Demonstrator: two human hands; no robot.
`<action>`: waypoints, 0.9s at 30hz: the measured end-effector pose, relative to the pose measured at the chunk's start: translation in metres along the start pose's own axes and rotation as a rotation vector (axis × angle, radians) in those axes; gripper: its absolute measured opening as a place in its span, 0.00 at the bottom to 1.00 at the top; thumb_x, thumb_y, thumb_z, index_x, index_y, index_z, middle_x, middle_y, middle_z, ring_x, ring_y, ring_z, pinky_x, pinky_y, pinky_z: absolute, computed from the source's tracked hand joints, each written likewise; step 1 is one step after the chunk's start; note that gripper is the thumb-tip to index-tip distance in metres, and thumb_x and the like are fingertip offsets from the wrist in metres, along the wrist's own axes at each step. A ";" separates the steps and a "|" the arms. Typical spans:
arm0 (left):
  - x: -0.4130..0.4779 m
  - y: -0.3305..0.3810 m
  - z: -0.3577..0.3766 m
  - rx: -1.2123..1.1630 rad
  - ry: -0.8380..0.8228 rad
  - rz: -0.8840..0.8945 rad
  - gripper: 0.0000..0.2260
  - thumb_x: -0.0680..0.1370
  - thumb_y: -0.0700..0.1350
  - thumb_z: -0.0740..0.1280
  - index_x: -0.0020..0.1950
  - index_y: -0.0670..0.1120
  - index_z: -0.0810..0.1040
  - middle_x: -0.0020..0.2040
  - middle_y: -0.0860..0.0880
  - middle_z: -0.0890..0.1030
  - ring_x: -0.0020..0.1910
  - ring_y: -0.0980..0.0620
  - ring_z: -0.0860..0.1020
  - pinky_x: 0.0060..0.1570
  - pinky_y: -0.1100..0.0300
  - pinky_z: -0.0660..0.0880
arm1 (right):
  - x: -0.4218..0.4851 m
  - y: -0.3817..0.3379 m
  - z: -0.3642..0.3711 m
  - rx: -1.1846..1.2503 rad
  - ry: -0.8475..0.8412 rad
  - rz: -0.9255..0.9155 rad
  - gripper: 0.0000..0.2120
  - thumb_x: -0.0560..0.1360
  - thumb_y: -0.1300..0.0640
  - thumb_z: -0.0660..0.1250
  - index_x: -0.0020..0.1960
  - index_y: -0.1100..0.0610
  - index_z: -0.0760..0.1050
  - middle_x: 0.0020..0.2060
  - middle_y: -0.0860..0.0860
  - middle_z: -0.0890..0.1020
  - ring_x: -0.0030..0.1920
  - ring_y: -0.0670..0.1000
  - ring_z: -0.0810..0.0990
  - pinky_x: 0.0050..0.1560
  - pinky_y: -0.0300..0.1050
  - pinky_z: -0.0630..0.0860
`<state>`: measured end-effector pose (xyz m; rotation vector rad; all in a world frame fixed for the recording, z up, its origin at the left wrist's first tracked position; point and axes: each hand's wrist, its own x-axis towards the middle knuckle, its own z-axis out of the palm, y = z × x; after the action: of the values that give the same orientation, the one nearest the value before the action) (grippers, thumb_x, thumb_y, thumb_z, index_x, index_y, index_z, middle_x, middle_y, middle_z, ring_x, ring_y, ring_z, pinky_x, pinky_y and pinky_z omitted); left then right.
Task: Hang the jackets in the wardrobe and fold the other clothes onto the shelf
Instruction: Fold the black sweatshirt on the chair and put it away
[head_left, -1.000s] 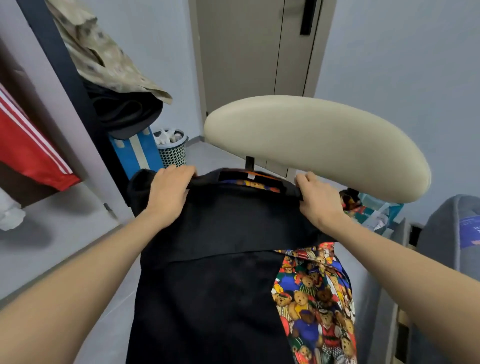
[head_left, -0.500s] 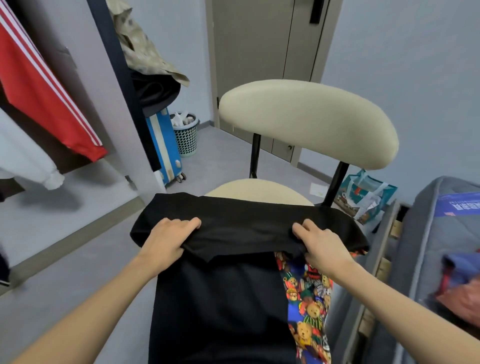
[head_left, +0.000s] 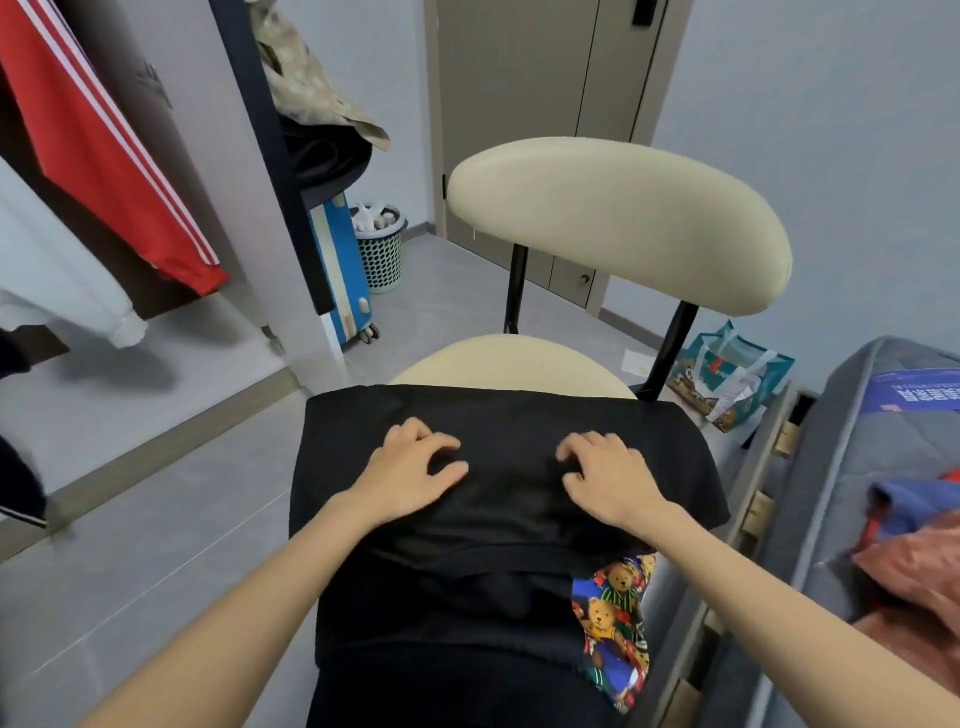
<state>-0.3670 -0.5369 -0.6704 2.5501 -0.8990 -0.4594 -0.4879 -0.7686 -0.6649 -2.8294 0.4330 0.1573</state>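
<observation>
The black garment (head_left: 498, 540) occupies the nearest part of the view. It drapes from the front edge of the chair seat (head_left: 511, 358) toward the camera. Its fabric is plain, matte black and lies in stacked layers, with a wide upper layer folded across a narrower lower one. Shallow creases run between the two hands. A bear-print fabric (head_left: 615, 629), with teddy bears on a blue ground, shows from under the garment's lower right edge. The left hand (head_left: 410, 480) lies palm down on the upper layer, left of centre, with fingers bent and thumb spread. The right hand (head_left: 605, 478) lies palm down just right of centre, fingers bent, fingertips on the cloth. The two hands are apart. Whether either hand pinches the fabric or only presses on it cannot be told. To the right, a grey bed (head_left: 883, 447) carries a heap of blue and reddish clothes (head_left: 919, 551). Behind the seat, the cream backrest (head_left: 618, 223) stands on two black posts. A printed tote bag (head_left: 732, 374) sits on the floor between chair and bed. To the left, a red jacket (head_left: 104, 140) with white stripes and a white garment (head_left: 67, 280) hang in the wardrobe (head_left: 218, 171). Beyond it stand a blue suitcase (head_left: 340, 270) and a mesh basket (head_left: 382, 254). A camouflage garment (head_left: 306, 88) lies on top of a dark heap above the suitcase. A grey door (head_left: 519, 104) closes the far wall.
</observation>
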 end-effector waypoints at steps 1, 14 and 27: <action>0.009 0.011 0.006 0.060 0.071 -0.001 0.21 0.80 0.58 0.59 0.72 0.57 0.67 0.66 0.51 0.66 0.68 0.48 0.62 0.66 0.51 0.65 | 0.007 -0.008 0.004 0.012 0.069 -0.019 0.18 0.76 0.55 0.60 0.66 0.48 0.70 0.68 0.49 0.71 0.68 0.54 0.67 0.67 0.50 0.63; 0.076 -0.039 0.064 0.291 0.029 -0.380 0.28 0.76 0.72 0.41 0.73 0.70 0.34 0.77 0.47 0.31 0.75 0.36 0.32 0.66 0.27 0.38 | 0.058 0.031 0.085 -0.136 -0.037 0.115 0.29 0.73 0.28 0.33 0.72 0.29 0.34 0.76 0.38 0.36 0.74 0.62 0.28 0.65 0.74 0.29; 0.093 -0.030 0.019 0.480 0.104 -0.193 0.33 0.82 0.58 0.56 0.79 0.54 0.39 0.79 0.44 0.43 0.78 0.39 0.45 0.73 0.35 0.51 | 0.087 0.043 0.028 -0.192 -0.003 0.142 0.36 0.76 0.40 0.64 0.77 0.43 0.49 0.78 0.51 0.53 0.75 0.64 0.51 0.71 0.68 0.54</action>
<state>-0.2908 -0.5814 -0.7172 3.0814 -0.8043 -0.1732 -0.4208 -0.8239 -0.7153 -2.9843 0.6509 0.2440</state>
